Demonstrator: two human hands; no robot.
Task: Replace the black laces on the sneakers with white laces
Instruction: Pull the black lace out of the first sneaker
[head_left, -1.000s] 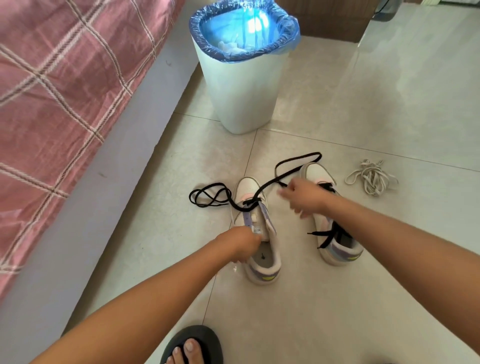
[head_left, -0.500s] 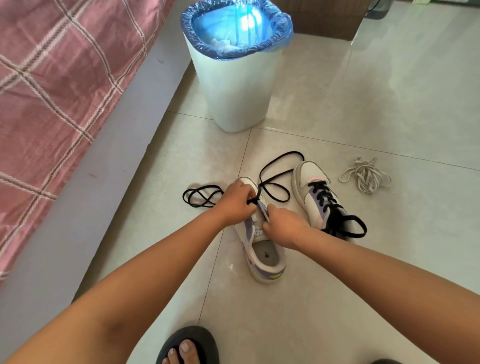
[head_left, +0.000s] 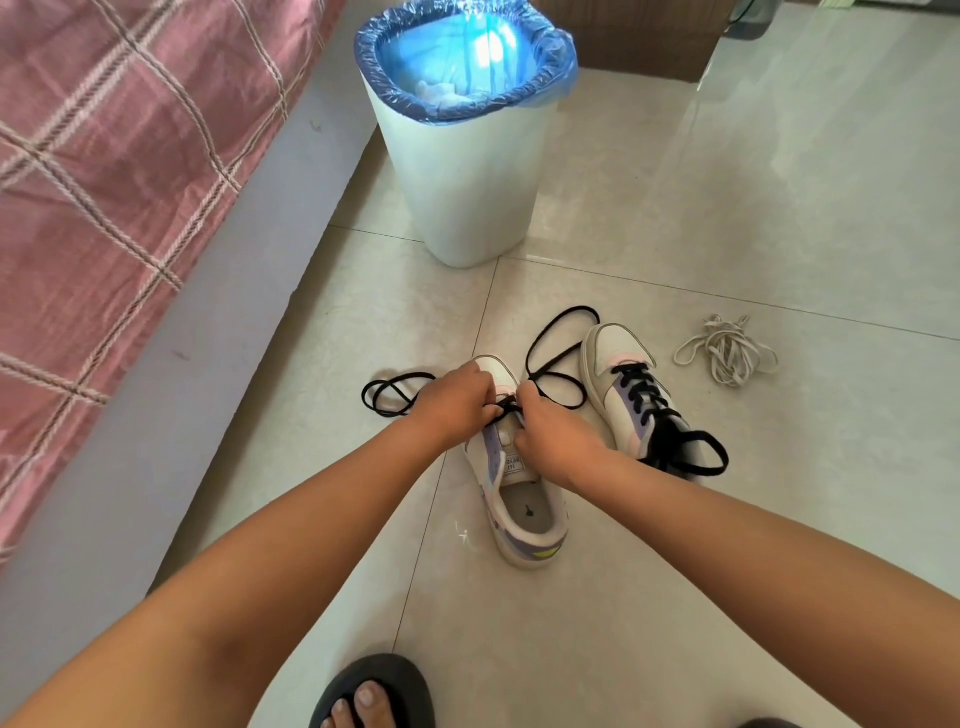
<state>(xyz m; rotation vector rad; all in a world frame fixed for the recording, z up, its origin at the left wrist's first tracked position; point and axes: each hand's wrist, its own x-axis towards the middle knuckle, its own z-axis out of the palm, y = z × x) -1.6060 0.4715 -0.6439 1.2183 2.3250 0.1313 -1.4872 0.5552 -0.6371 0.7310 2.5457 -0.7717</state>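
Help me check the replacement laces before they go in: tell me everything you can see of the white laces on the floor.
The white laces lie in one loose, tangled bundle of flat, cream-white cord, cloth by the look of it, on the pale floor tiles. The bundle sits to the right of the still-laced sneaker, apart from it. Several loops splay outward. Nothing touches it except the floor; neither hand is near it. Its tips and length cannot be made out.

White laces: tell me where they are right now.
In the head view the white laces lie bundled on the floor tiles at right, just beyond the still-laced sneaker, untouched by either hand.
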